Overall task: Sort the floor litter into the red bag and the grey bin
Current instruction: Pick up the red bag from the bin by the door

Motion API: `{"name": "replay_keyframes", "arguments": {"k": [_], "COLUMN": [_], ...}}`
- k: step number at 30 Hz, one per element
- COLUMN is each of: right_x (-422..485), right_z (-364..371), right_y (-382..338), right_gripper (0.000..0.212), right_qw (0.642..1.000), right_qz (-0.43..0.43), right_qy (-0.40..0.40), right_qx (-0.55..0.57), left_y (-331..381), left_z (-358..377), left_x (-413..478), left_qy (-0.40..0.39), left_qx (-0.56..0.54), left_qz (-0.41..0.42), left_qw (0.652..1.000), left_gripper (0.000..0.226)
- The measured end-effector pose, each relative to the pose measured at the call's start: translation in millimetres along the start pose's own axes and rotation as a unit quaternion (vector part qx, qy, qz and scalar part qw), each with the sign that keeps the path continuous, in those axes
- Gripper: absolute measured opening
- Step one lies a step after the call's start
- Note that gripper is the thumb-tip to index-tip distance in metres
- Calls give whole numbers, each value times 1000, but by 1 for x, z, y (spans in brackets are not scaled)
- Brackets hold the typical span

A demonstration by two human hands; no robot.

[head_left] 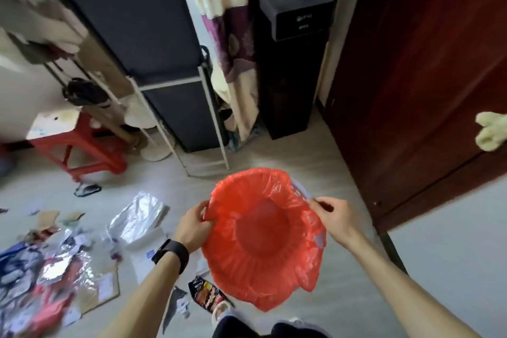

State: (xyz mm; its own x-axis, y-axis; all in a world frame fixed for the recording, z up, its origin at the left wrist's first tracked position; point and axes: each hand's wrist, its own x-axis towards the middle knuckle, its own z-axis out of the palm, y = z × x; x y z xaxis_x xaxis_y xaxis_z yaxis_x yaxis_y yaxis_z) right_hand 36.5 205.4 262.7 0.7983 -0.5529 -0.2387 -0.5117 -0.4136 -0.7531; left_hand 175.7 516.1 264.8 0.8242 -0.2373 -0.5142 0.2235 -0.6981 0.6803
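Littered floor (277,151), red bag (260,241) lining bin (301,191)

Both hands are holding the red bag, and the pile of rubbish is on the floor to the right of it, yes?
Not quite. The left hand and right hand do hold the red bag, but the head view shows the rubbish pile on the floor to its left, not right.

Pale floor (288,151), scattered litter (65,269)
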Motion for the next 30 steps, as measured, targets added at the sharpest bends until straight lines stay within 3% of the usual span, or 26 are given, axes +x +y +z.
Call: {"name": "replay_keyframes", "arguments": {"k": [4, 6, 8, 10, 13, 15, 18, 23, 26, 30], "right_x": [-7, -9, -13, -28, -67, -95, -134, -215, -246, -276], "right_z": [62, 86, 127, 182, 256, 305, 355, 426, 488, 548], "right_y": [-69, -98, -126, -153, -196, -224, -260, -307, -335, -359], "right_gripper": [25, 26, 24, 15, 8, 17, 23, 54, 56, 46], "right_qw": [997, 997, 998, 987, 955, 954, 978, 899, 875, 858], "right_qz": [-72, -59, -62, -76, -27, 10, -69, -206, -277, -297], "right_qy": [27, 45, -20, -139, -292, -291, -194, -362, -358, -373], "right_qx": [2, 21, 1, -22, 32, 73, -26, -132, -175, -191], "left_y": [-55, -88, -131, -176, -231, -273, -327, -396, -441, -496], "left_z": [-57, -83, -119, -153, -197, -232, -275, -317, -340, -355], "left_x": [-50, -66, -93, -119, -150, -172, -203, -238, -261, -281], "left_qy": [81, 107, 147, 175, 207, 229, 276, 324, 354, 380], "left_qx": [-55, -80, -130, -165, -202, -206, -191, -192, -220, -256], "left_qz": [-26, -42, -79, -108, -132, -151, -188, -245, -279, -322], "left_qw": [995, 990, 977, 965, 948, 939, 923, 894, 865, 829], "left_gripper": [48, 49, 51, 50, 48, 49, 47, 44, 45, 45]}}
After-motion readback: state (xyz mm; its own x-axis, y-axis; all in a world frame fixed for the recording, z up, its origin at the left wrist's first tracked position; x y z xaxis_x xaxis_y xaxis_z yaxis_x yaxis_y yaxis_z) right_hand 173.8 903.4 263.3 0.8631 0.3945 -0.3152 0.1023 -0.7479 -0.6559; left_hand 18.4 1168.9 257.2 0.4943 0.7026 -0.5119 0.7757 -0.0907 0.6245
